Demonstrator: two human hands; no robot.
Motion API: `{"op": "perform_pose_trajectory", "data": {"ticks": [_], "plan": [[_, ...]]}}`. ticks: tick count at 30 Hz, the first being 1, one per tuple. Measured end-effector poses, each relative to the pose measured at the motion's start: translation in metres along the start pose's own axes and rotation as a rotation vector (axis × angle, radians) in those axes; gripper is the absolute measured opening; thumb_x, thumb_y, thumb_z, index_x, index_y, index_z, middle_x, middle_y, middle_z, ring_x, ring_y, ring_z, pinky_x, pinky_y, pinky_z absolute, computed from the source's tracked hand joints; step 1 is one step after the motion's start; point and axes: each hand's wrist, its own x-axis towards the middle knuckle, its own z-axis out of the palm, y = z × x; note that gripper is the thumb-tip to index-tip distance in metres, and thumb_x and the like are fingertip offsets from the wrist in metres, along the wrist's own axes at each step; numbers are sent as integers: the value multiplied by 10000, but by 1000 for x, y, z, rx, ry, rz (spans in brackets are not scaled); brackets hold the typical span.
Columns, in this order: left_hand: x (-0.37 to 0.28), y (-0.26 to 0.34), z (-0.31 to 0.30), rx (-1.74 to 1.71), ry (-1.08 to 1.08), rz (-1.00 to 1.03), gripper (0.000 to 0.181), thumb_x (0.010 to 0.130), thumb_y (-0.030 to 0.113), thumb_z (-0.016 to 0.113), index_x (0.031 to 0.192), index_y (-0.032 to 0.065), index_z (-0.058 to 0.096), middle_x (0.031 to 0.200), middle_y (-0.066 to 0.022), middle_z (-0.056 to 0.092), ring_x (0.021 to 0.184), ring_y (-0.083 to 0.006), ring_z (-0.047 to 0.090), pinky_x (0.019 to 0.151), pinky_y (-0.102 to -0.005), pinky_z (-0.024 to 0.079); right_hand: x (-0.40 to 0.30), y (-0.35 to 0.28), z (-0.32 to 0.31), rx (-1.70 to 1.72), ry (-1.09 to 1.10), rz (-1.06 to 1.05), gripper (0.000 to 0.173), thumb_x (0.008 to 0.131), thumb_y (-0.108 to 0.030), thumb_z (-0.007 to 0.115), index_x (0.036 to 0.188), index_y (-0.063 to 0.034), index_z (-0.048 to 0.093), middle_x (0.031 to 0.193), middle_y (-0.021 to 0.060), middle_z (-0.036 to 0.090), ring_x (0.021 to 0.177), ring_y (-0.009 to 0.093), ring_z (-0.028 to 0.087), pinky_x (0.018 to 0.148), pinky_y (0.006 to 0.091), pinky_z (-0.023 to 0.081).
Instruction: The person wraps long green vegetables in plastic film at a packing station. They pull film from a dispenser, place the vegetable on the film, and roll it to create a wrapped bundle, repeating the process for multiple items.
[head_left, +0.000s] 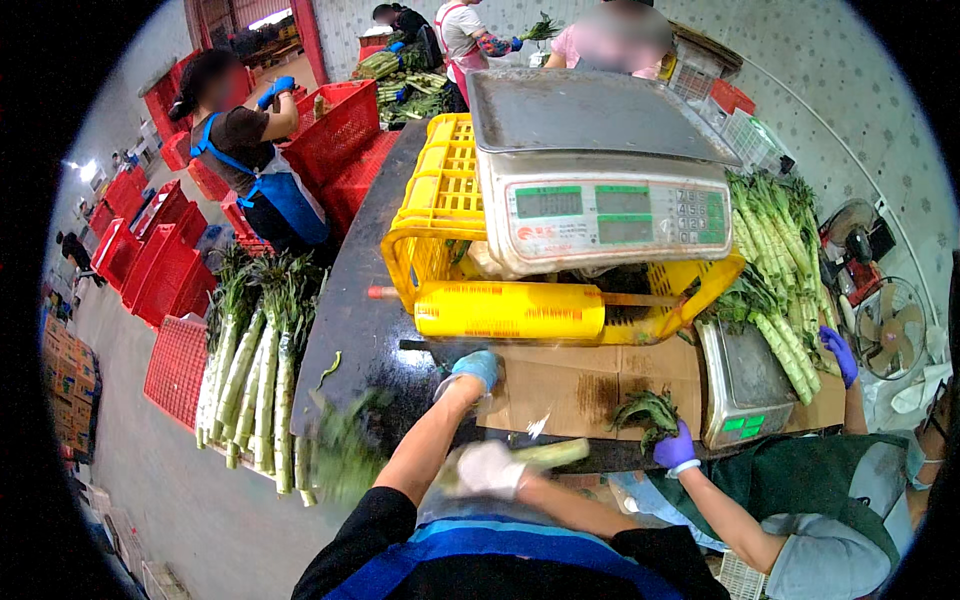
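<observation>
My right hand (491, 469), in a white glove and blurred by motion, grips a celtuce stalk (555, 452). Its pale stem points right, and blurred green leaves (349, 442) spread to the left over the table's front edge. In a light-blue glove, my left hand (474, 369) is over the left end of a flat cardboard sheet (555, 382), just below the yellow crate. A dark strip (420, 346) lies left of that hand; whether the fingers hold anything is hidden. Ahead of both hands, a roll of yellow printed film (510, 309) hangs on a rod across the crate.
The yellow crate (442, 180) carries a large scale (607, 202). At right, a co-worker's purple-gloved hand (675, 448) holds leaves beside a second scale (750, 375). Celtuce bundles (259, 375) stand at left; more celtuce (780, 247) lies at right. Red crates (330, 120) and other workers are beyond.
</observation>
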Motion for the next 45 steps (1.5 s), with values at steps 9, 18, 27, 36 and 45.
{"op": "perform_pose_trajectory", "data": {"ticks": [9, 18, 27, 36, 45], "plan": [[-227, 12, -36, -1474, -114, 364, 579, 845, 489, 631, 1039, -56, 624, 976, -144, 666, 894, -247, 637, 852, -359, 492, 31, -9, -1, 151, 100, 54, 440, 765, -481, 672, 1012, -117, 647, 932, 90, 688, 826, 218, 650, 745, 366, 516], [-266, 16, -87, -1391, 499, 504, 1041, 717, 628, 700, 1428, -15, 294, 1254, -150, 567, 1134, -231, 551, 992, -388, 430, 39, 31, -75, 736, 221, -250, 579, 838, -598, 573, 1005, -54, 676, 793, 128, 666, 740, 209, 628, 700, 347, 494], [-232, -16, -32, -1235, 935, -24, 242, 863, 189, 682, 1000, -8, 654, 913, -42, 666, 839, -116, 573, 777, -289, 468, -12, 19, -38, 172, 542, 135, 914, 660, -427, 787, 1413, -170, 338, 981, 119, 636, 858, 292, 650, 717, 381, 535], [-238, -52, 31, -1277, 855, 92, 689, 882, 320, 614, 1423, 13, 320, 1377, -124, 434, 1253, -214, 413, 1063, -339, 320, 62, -48, -33, 667, 681, -175, 586, 836, -439, 650, 1260, -50, 536, 1162, 158, 619, 1076, 291, 600, 904, 360, 458], [-312, -203, -95, -849, 1001, -602, 455, 755, 305, 708, 1077, 14, 572, 790, -76, 644, 694, -197, 618, 628, -342, 500, 81, -55, -15, 896, 682, -166, 374, 909, -147, 604, 1279, -106, 565, 1136, 107, 621, 998, 170, 627, 873, 294, 490]]}}
